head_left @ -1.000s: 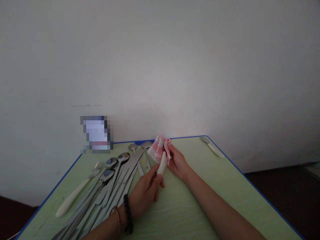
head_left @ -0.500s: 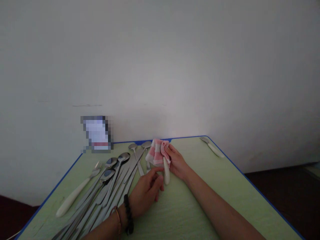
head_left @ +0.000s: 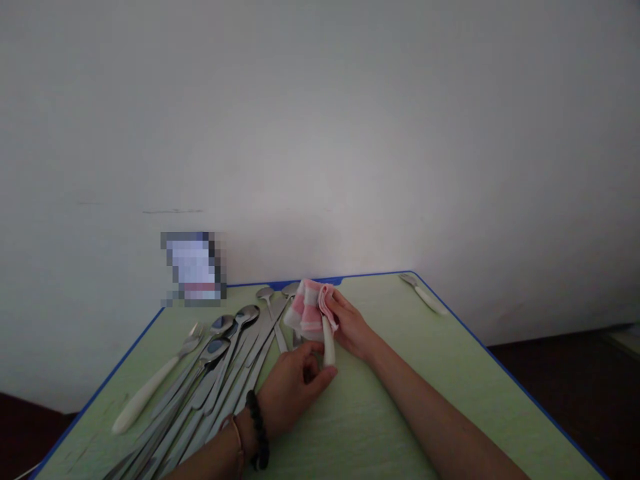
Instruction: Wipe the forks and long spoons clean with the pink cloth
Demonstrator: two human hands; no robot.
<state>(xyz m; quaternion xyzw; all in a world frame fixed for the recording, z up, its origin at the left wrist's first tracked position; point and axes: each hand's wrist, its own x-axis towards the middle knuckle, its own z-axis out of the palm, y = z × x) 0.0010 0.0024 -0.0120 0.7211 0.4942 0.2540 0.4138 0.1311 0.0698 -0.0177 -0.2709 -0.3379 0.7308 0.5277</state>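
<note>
My right hand (head_left: 351, 325) is closed on a folded pink-and-white checked cloth (head_left: 311, 310). The cloth wraps the upper end of a piece of cutlery, hiding its head, and only the white handle (head_left: 328, 343) sticks out below. My left hand (head_left: 295, 380) has its thumb and curled fingers at the lower end of this handle, pinching it. Left of that hand, several metal spoons (head_left: 245, 315) and other metal cutlery lie in a fanned pile. A white-handled fork (head_left: 150, 390) rests at the pile's left side.
Another white-handled fork (head_left: 425, 297) lies at the far right corner of the green, blue-edged table (head_left: 390, 427). A blurred-out device with a lit screen (head_left: 195, 267) leans on the wall (head_left: 320, 133) at the back left.
My left hand held the handle, loosened from it half a second ago, and is now back on its lower end. The cloth and handle have shifted slightly left and down, the handle turning more upright.
</note>
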